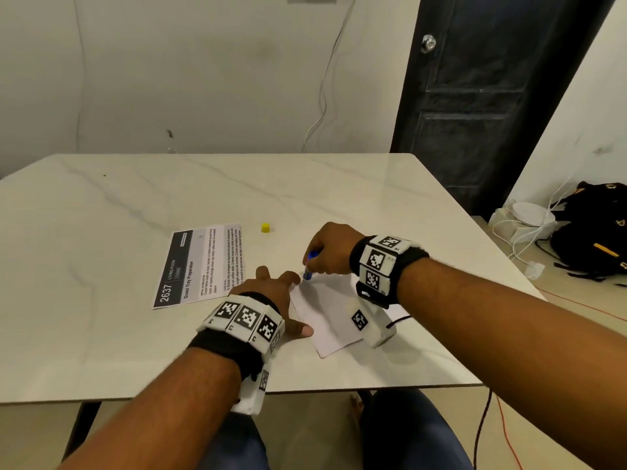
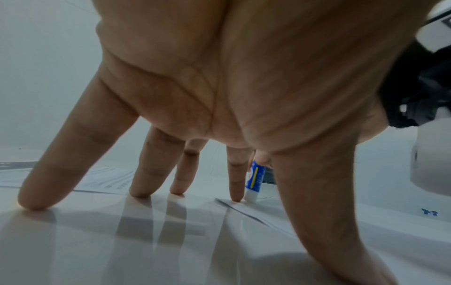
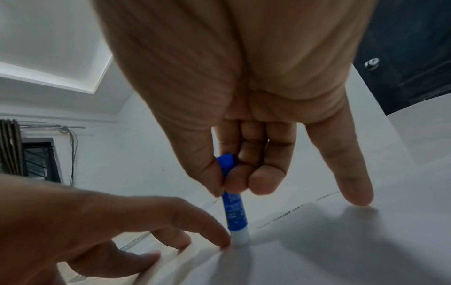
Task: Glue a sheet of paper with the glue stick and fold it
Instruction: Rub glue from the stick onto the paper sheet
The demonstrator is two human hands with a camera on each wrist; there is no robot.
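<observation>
Glue stick (image 3: 234, 210) stood upright at the paper's (image 1: 334, 320) far-left corner.
It's pinched by the right hand (image 1: 330, 247); the corner's pinned flat by the left hand's (image 1: 271, 293) spread fingertips (image 2: 236, 194), touching its tip.

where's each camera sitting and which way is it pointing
Head: worn on the head, looks forward and down at the table; shows both forearms, left hand, right hand, paper, yellow cap.
Left wrist: under the left wrist, looks along the palm to spread fingers pressing the table and paper edge.
Right wrist: under the right wrist, looks along the palm to fingers holding the glue stick.
Shared: all three show the glue stick tip on the paper beside the left fingertips.
</observation>
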